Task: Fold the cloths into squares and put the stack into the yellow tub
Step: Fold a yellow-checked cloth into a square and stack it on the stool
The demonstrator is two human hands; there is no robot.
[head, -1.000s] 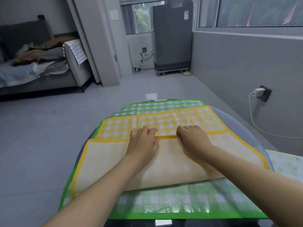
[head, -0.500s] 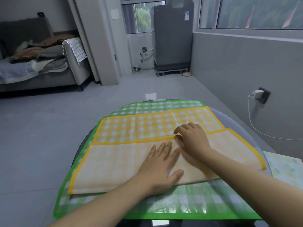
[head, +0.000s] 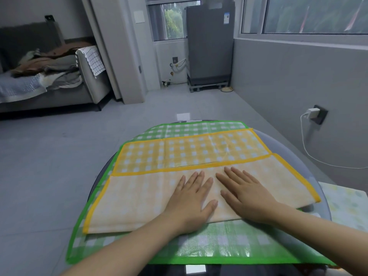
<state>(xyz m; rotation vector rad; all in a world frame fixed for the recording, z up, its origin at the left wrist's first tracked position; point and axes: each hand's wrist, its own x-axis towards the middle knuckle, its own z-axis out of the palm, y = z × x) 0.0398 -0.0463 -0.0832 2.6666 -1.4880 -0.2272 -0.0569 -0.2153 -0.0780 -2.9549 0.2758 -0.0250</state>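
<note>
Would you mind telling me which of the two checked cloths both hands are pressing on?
The yellow cloth, partly folded over itself, lies under both the left hand and right hand; the green cloth lies flat beneath it.

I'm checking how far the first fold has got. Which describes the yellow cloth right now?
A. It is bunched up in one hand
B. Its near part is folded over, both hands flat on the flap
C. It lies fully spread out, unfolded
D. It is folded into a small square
B: the yellow cloth has its pale underside turned over the near part, short of the far edge, with the left hand and right hand flat on that flap.
</note>
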